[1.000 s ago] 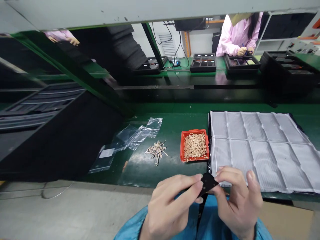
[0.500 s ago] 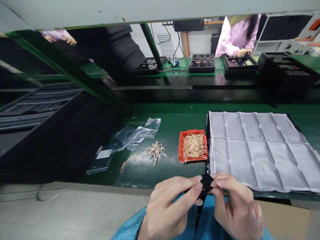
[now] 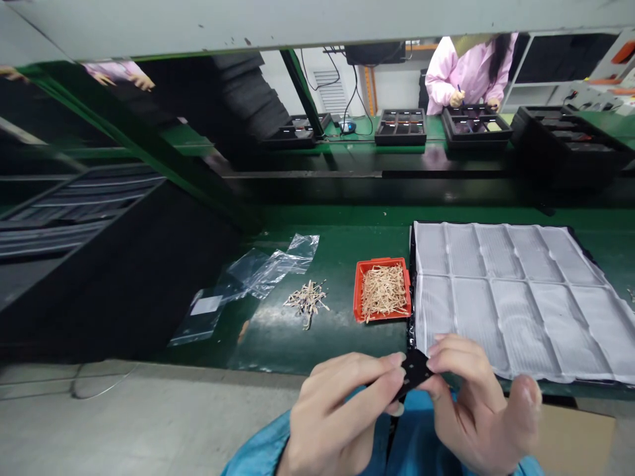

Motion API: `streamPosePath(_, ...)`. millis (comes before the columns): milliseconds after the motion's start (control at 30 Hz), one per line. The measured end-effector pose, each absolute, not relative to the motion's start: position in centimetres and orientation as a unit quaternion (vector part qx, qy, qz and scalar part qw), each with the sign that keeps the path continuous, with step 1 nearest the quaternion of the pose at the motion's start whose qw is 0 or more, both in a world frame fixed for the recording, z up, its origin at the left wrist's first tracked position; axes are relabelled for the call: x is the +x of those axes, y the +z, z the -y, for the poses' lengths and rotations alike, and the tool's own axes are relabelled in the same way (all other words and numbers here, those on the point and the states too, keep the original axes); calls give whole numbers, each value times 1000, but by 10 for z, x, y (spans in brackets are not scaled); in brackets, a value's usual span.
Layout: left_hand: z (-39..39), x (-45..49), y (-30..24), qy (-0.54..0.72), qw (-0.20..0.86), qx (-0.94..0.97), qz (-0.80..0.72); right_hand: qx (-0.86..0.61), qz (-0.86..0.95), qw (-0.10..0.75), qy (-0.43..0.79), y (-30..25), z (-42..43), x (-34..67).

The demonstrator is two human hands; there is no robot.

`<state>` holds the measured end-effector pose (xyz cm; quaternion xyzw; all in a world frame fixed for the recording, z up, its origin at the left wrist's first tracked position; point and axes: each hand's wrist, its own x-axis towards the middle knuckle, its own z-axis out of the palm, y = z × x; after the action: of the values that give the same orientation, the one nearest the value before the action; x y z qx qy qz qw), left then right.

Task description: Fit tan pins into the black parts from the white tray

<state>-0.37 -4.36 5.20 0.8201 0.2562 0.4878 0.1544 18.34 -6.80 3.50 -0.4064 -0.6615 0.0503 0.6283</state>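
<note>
Just beyond the front edge of the bench, a small flat black piece (image 3: 415, 371) with tiny light spots on its face is held up between both hands. My left hand (image 3: 342, 410) grips its left end, fingers closed on it. On the other side, fingertips of my right hand (image 3: 476, 403) pinch its right edge, with another digit sticking up apart from it. Behind the hands is a red tray (image 3: 358, 291) filled with thin tan strips (image 3: 384, 291). A loose heap of similar strips (image 3: 307, 301) lies to its left.
A large tray under a white translucent sheet (image 3: 520, 297) lies at right. Clear plastic bags (image 3: 268, 274) are spread at left. A dark slanted rack (image 3: 124, 264) stands far left. Across the bench, a co-worker in pink (image 3: 469, 73) works over a black tray (image 3: 476, 135). A shelf (image 3: 317, 23) overhangs.
The black piece and my right hand have shifted slightly right, and more of its spotted face shows. My left hand is nearly still. Across the bench, the co-worker's hands have moved apart.
</note>
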Motion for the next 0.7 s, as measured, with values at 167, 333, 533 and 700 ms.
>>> streamPosePath(167,44,-5,49,488,149,819,-262,-418,688,593,11,35,66,186)
streamPosePath(333,43,-7,52,475,141,827,-264,-411,700,584,-26,31,65,185)
streamPosePath(533,42,-5,54,472,145,824,-277,-404,713,573,-16,33,60,188)
streamPosePath(700,41,-5,54,462,133,833,-273,-398,749,530,-30,23,66,197)
